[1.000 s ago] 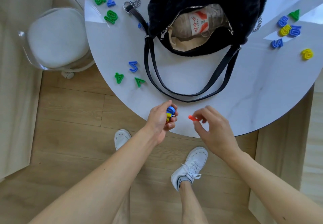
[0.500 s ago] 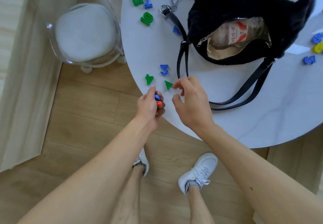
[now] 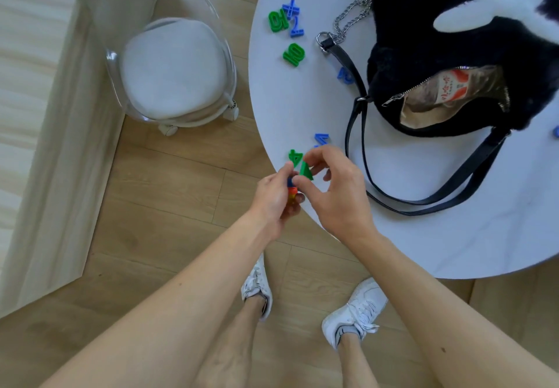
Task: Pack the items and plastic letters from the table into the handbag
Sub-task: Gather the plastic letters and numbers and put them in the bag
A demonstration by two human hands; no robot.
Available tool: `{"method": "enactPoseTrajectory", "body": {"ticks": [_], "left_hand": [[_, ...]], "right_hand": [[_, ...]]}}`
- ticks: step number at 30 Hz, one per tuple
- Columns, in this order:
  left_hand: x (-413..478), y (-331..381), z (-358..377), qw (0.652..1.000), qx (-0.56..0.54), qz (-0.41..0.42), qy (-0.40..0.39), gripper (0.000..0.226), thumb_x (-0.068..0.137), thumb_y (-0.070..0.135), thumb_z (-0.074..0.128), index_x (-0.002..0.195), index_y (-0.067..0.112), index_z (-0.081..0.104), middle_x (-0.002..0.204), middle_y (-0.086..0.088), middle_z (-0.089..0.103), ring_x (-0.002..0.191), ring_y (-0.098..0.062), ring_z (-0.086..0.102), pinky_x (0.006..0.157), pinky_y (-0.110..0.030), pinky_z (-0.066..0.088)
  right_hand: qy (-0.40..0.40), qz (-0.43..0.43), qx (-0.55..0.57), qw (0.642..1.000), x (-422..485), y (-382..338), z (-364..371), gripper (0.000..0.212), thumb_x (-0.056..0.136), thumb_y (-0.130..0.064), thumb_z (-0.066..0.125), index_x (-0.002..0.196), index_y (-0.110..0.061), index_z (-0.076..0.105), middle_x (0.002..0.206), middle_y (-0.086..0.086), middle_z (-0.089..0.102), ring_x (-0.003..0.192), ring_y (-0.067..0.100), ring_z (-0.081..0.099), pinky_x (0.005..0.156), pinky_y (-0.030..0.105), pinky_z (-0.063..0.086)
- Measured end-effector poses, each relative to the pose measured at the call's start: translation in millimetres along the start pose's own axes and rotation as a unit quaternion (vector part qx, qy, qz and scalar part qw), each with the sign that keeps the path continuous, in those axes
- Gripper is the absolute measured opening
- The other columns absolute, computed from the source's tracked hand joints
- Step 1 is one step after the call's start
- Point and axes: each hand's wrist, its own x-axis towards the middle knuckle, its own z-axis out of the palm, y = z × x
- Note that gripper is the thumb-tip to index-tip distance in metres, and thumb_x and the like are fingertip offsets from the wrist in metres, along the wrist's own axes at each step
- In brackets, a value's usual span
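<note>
A black furry handbag (image 3: pixel 423 39) stands unzipped on the round white table (image 3: pixel 453 230), with a clear packet (image 3: pixel 453 88) inside it. My left hand (image 3: pixel 273 198) grips a small stack of plastic pieces (image 3: pixel 292 191), blue, orange and yellow. My right hand (image 3: pixel 335 194) pinches a green triangle piece (image 3: pixel 305 171) right beside that stack, at the table's near left edge. A green 4 (image 3: pixel 295 156) and a blue 5 (image 3: pixel 320 139) lie just beyond my fingers. More green and blue pieces (image 3: pixel 286 20) and a green 10 (image 3: pixel 294 54) sit at the far left.
The bag's black straps (image 3: pixel 423 203) loop over the table toward me, and its chain (image 3: pixel 348 21) trails left. Another blue piece (image 3: pixel 344 74) lies by the strap. A clear chair with a white cushion (image 3: pixel 174 70) stands left of the table on the wooden floor.
My view and both hands shifted left along the table edge. The red piece went from my right hand into the left hand's stack. My right hand has picked up the green triangle.
</note>
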Motion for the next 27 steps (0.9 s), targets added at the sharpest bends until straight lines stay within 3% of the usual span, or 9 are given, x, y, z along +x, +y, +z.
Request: {"method": "enactPoseTrajectory", "body": {"ticks": [2, 7, 9, 12, 14, 18, 21, 24, 27], "left_hand": [[0, 6, 1, 0.999, -0.011, -0.01, -0.038, 0.038, 0.099, 0.049, 0.049, 0.086, 0.018, 0.065, 0.072, 0.002, 0.061, 0.059, -0.011, 0.055, 0.049, -0.022, 0.04], [0, 17, -7, 0.989, -0.047, -0.028, -0.138, 0.052, 0.1, 0.057, 0.042, 0.076, 0.018, 0.067, 0.069, 0.001, 0.056, 0.054, -0.01, 0.052, 0.043, -0.019, 0.041], [2, 19, -12, 0.988, -0.042, -0.009, -0.15, 0.047, 0.1, 0.053, 0.046, 0.079, 0.02, 0.072, 0.068, 0.003, 0.054, 0.052, -0.008, 0.042, 0.043, -0.018, 0.032], [7, 24, -21, 0.99, -0.048, 0.011, -0.134, 0.042, 0.1, 0.044, 0.051, 0.07, 0.019, 0.063, 0.064, 0.003, 0.051, 0.045, -0.006, 0.035, 0.038, -0.016, 0.024], [10, 25, -26, 0.994, -0.05, 0.013, -0.101, 0.039, 0.1, 0.041, 0.054, 0.07, 0.016, 0.055, 0.065, 0.0, 0.052, 0.043, -0.006, 0.035, 0.035, -0.015, 0.023], [9, 21, -33, 0.995, -0.061, 0.017, -0.071, 0.039, 0.101, 0.039, 0.053, 0.07, 0.014, 0.053, 0.065, -0.001, 0.051, 0.042, -0.007, 0.037, 0.034, -0.015, 0.022], [5, 17, -38, 0.996, -0.056, 0.024, -0.062, 0.041, 0.101, 0.039, 0.053, 0.069, 0.013, 0.054, 0.063, 0.0, 0.052, 0.042, -0.007, 0.039, 0.034, -0.015, 0.023], [3, 14, -44, 0.997, -0.053, 0.023, -0.047, 0.04, 0.101, 0.04, 0.053, 0.072, 0.013, 0.054, 0.063, 0.0, 0.052, 0.043, -0.007, 0.038, 0.034, -0.016, 0.024], [4, 13, -48, 0.998, -0.06, 0.02, -0.029, 0.039, 0.1, 0.042, 0.053, 0.075, 0.012, 0.054, 0.064, 0.0, 0.051, 0.044, -0.007, 0.037, 0.034, -0.017, 0.024]], "right_hand": [[-0.01, -0.019, 0.017, 1.0, -4, -13, -2, 0.023, 0.08, -0.021, 0.078, 0.097, -0.018, 0.064, 0.092, -0.009, 0.065, 0.085, 0.001, 0.057, 0.078, 0.008, 0.038], [-0.049, -0.078, -0.113, 0.989, 4, -18, -6, 0.016, 0.079, -0.031, 0.08, 0.089, -0.02, 0.074, 0.096, -0.006, 0.063, 0.095, 0.017, 0.054, 0.086, 0.032, 0.04], [-0.069, -0.064, -0.064, 0.994, 8, -19, -5, 0.017, 0.08, -0.031, 0.078, 0.092, -0.019, 0.076, 0.102, -0.003, 0.058, 0.097, 0.015, 0.054, 0.088, 0.026, 0.041], [-0.01, -0.005, 0.012, 1.0, 19, -12, -5, 0.015, 0.089, -0.023, 0.066, 0.102, -0.016, 0.069, 0.108, -0.003, 0.052, 0.093, 0.006, 0.053, 0.082, 0.012, 0.04], [0.001, 0.012, -0.085, 0.996, 32, -3, -4, 0.023, 0.092, -0.013, 0.061, 0.114, -0.013, 0.062, 0.12, 0.001, 0.048, 0.101, 0.01, 0.053, 0.083, 0.02, 0.045], [-0.089, 0.008, -0.303, 0.949, 51, 13, 7, 0.039, 0.091, -0.008, 0.063, 0.128, -0.011, 0.052, 0.143, 0.009, 0.036, 0.126, 0.026, 0.041, 0.081, 0.033, 0.05], [-0.086, -0.009, -0.312, 0.946, 55, 21, 11, 0.028, 0.092, -0.005, 0.062, 0.119, -0.008, 0.057, 0.128, 0.009, 0.046, 0.117, 0.028, 0.043, 0.081, 0.039, 0.052], [-0.064, -0.025, -0.224, 0.972, 52, 20, 10, 0.028, 0.092, -0.009, 0.066, 0.119, -0.009, 0.058, 0.116, 0.008, 0.054, 0.11, 0.027, 0.052, 0.088, 0.037, 0.048], [-0.062, -0.081, -0.19, 0.976, 43, 11, 16, 0.026, 0.087, -0.016, 0.072, 0.109, -0.013, 0.057, 0.105, 0.001, 0.055, 0.098, 0.02, 0.054, 0.076, 0.031, 0.046]]}}
